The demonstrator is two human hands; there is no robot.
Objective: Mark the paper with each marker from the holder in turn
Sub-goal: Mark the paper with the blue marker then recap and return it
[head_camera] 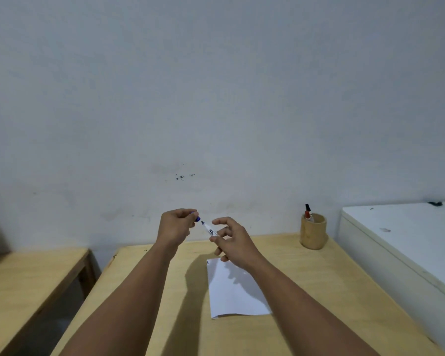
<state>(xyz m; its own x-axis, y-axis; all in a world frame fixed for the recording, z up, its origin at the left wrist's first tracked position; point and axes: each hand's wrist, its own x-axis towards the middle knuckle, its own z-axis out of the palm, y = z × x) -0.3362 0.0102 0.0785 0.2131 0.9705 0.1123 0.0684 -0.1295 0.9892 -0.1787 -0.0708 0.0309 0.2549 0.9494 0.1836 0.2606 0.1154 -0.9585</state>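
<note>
uncapping or recapping step, cannot tell which: the left hand pinches a blue cap, closed around it. the right hand holds the white-barrelled blue marker in a loose finger grip, tip toward the cap, a small gap between them. both are raised above the far end of the paper. the paper lies flat on the bench, a tiny dark mark at its far left corner. right of the paper and well apart, near the wall, stands the wooden holder; in it, a red marker with black cap, perhaps another, too small to tell. next, if uncapping: lower the tip to the paper.
</note>
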